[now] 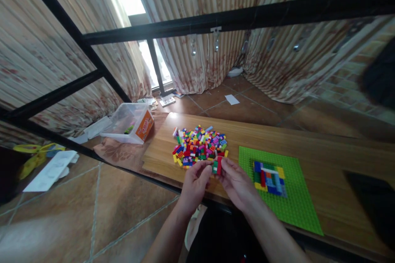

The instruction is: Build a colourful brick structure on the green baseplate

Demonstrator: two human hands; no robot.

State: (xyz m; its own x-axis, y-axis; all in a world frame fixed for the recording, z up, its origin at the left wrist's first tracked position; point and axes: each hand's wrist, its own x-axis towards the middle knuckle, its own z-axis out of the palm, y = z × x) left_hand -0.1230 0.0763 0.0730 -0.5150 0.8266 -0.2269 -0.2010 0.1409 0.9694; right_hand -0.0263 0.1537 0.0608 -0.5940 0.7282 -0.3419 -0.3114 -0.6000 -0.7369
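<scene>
Left hand (195, 181) and right hand (236, 180) pinch red-and-green bricks (219, 166); one low build (269, 178) already sits on a mostly bare green board (298, 209), loose bricks (200, 143) left aplenty.

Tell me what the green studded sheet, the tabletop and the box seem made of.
Green studded sheet: probably moulded plastic, evenly coloured with regular bumps. Tabletop: wood or wood-look laminate, smooth, with visible grain and soft sheen. Box: likely plastic, see-through and slightly cloudy.
</scene>
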